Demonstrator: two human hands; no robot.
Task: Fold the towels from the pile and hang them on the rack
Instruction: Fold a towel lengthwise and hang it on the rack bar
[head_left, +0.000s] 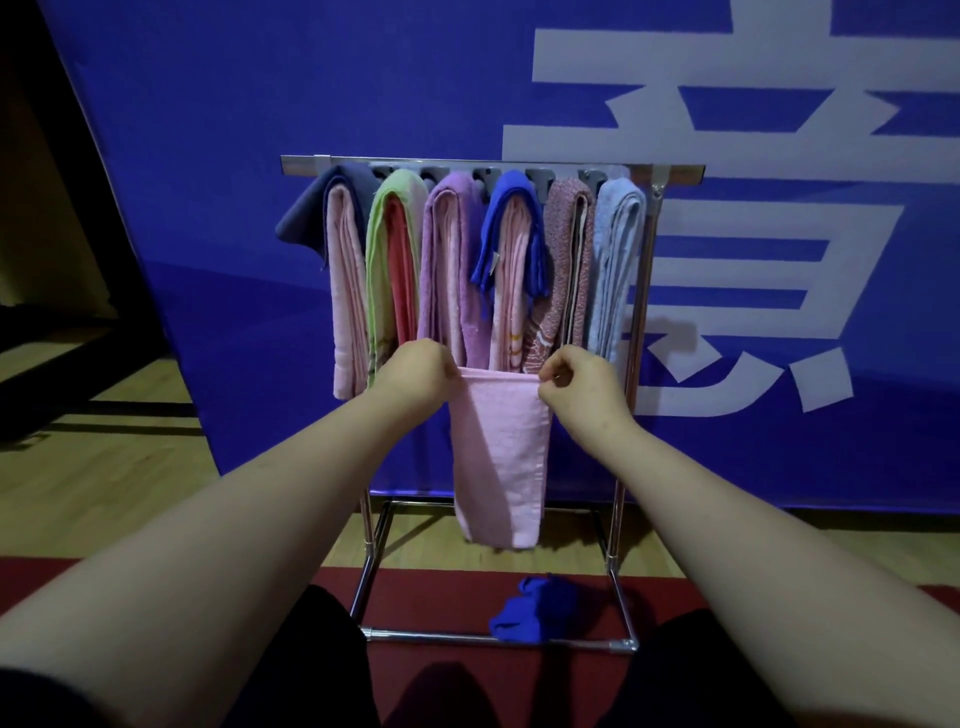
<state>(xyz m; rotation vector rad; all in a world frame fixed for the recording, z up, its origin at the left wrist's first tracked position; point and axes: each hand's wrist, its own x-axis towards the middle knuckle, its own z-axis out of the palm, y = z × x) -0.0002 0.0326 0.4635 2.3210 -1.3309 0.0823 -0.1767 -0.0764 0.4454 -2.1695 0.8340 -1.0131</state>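
Held item: pink towel (498, 457), folded to a narrow strip, centre of frame. It hangs free in front of the rack's lower half and touches neither rack nor floor.
Left hand: left hand (415, 371) has its fingers curled round the towel's upper left corner, closed on the cloth.
Right hand: right hand (576, 382) pinches the upper right corner between thumb and forefinger, with the other fingers curled in.
Towel axis: the long axis is vertical. The short top edge runs level and taut between the two hands, and the lower end drops toward the bottom of the frame.
Rack: the rack (493, 165) has its top bar across the upper centre of the frame. Six hung towels (447, 249) sit side by side along it.
Key relation: the bar lies up-frame from both hands, and the towel hangs below them. In my judgement the strip must be raised well up and carried forward before its middle can go over a support.
Nearer hand: both hands stand about equally far from the bar. The right hand is slightly lower in frame and closer to the light blue towel (618, 249) at the bar's right end.
Free place: cannot tell. Grey pegs (483, 177) show between the towel tops, but whether any is bare is unclear.
Remaining: a blue towel (524, 616) lies crumpled on the floor (441, 592), lower centre, inside the rack's base frame.
Progress: judged late, with one towel in hand and one unfolded.
Risk: crowding on the bar may dislodge a neighbouring towel.
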